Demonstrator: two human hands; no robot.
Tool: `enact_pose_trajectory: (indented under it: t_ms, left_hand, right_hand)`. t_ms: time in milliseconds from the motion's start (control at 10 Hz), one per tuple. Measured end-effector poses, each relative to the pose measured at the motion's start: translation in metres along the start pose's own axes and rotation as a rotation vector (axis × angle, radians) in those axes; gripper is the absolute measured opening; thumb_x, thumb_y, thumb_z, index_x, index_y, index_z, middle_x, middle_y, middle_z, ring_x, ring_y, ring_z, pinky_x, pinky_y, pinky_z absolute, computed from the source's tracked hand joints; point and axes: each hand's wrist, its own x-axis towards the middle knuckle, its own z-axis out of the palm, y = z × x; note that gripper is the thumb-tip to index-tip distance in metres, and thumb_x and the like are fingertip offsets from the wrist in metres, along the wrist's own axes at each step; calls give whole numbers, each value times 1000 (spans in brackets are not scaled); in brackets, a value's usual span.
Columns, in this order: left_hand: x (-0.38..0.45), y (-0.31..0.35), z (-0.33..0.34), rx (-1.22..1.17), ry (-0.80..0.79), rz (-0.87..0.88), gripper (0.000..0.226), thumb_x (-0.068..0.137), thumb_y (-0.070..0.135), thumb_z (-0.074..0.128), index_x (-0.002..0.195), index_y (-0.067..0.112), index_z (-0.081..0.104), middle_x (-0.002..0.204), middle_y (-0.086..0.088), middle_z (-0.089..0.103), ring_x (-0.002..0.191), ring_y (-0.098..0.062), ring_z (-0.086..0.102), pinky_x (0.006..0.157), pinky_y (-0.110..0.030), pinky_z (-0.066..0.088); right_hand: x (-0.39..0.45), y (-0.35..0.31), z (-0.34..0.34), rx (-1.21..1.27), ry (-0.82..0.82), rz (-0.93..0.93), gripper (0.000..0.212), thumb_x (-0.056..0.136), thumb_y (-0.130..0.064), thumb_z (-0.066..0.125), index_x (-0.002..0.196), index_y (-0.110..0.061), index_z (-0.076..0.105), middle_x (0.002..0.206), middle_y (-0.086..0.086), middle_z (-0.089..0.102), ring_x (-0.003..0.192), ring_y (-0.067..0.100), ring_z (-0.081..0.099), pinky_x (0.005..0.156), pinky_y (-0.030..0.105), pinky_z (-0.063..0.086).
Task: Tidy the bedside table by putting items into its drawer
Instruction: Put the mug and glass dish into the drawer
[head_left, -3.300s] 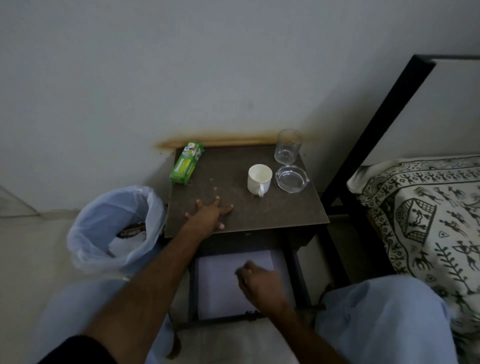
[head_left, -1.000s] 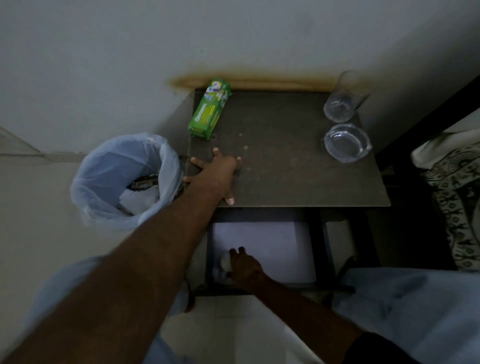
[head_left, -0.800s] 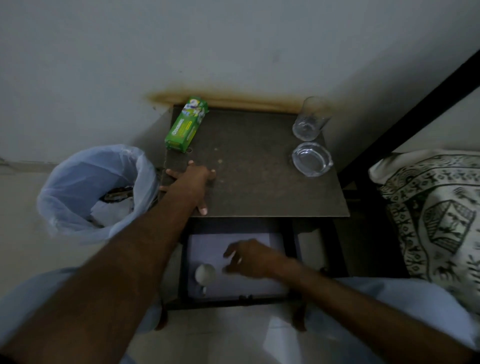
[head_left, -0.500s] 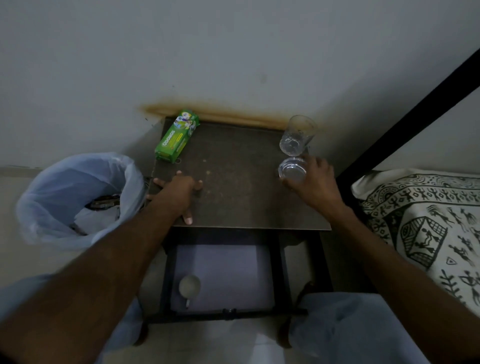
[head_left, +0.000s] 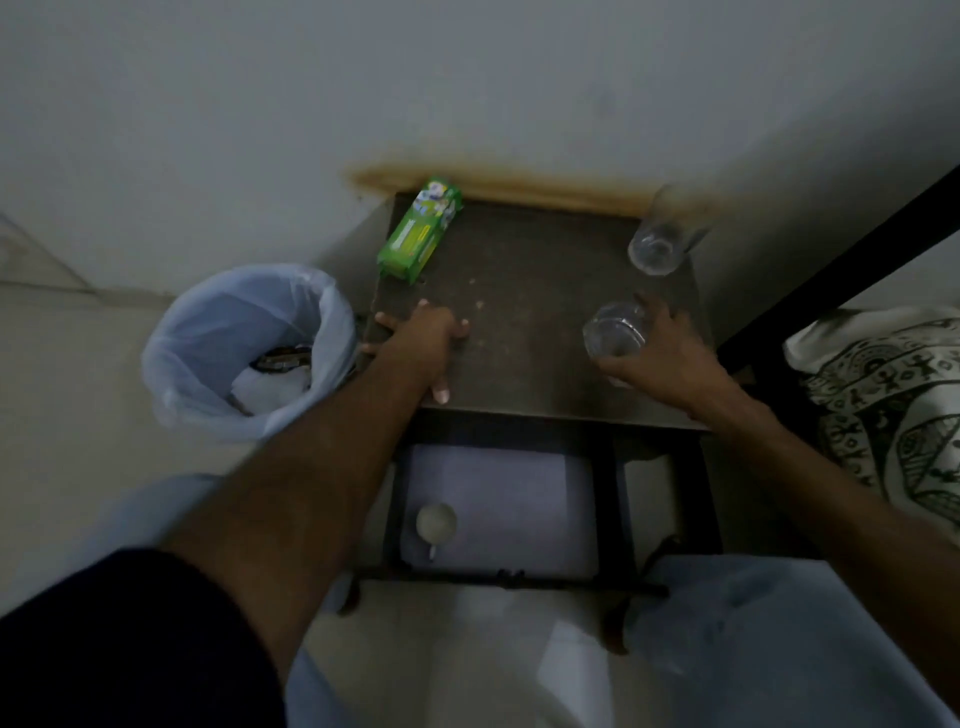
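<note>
The dark bedside table (head_left: 524, 291) stands against the wall with its drawer (head_left: 519, 499) pulled out below. A white mug (head_left: 435, 522) sits in the drawer's front left corner. My right hand (head_left: 660, 353) grips the glass ashtray (head_left: 613, 330) and holds it tilted just above the table's right side. A clear drinking glass (head_left: 655, 244) stands at the back right corner. A green packet (head_left: 422, 234) lies at the back left. My left hand (head_left: 423, 338) rests flat on the table's left edge, fingers spread.
A bin lined with a pale plastic bag (head_left: 244, 343) stands left of the table. A black bed frame (head_left: 831, 249) and a patterned pillow (head_left: 893, 395) are on the right. My knees in pale trousers (head_left: 769, 639) flank the drawer.
My right hand left the mug in the drawer, rose to the table's right side and took hold of the glass ashtray, lifting it. My left hand stayed put.
</note>
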Motion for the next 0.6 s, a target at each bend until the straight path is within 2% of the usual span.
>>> enact_pose_trajectory:
  t_ms: [100,200,300,400,500,600]
  left_hand:
    - [-2,18,-6,64,-45,115,142,0,77,53,134,29,49,150,-13,41,133,-53,39,96,-74,37]
    - [-37,36,-17,568,-143,177,121,39,66,84,145,32,39,161,-18,12,142,-55,18,107,-71,30]
    - [-46,46,-24,626,-183,181,117,45,53,90,147,34,36,162,-19,12,144,-53,16,111,-66,30]
    - [-47,44,-23,843,-143,277,115,53,20,93,150,16,31,161,-22,10,144,-51,15,113,-62,29]
    - [-47,47,-26,935,-155,305,114,56,16,92,150,23,30,161,-22,3,145,-53,9,109,-71,25]
    - [-42,48,-26,971,-183,308,113,57,14,91,151,30,29,162,-22,-5,145,-53,2,106,-77,19]
  right_hand:
    - [-58,-18,16,105,-234,-60,97,64,-51,79,146,-31,31,140,-2,44,123,18,48,94,29,42]
    - [-98,-21,64,58,-378,-174,87,58,-60,78,135,-37,45,135,-6,50,124,17,49,106,37,43]
    - [-110,-17,117,-33,-474,-57,113,56,-62,78,149,-22,28,145,9,38,131,27,42,109,37,40]
    - [-104,-10,166,-104,-531,30,117,66,-54,79,154,-20,10,148,18,26,134,38,31,108,41,36]
    - [-87,3,209,-144,-521,130,120,68,-47,81,154,-17,3,152,20,13,137,43,22,108,48,36]
    - [-74,20,244,-143,-486,212,112,67,-38,84,150,-17,12,150,17,14,135,42,26,105,50,41]
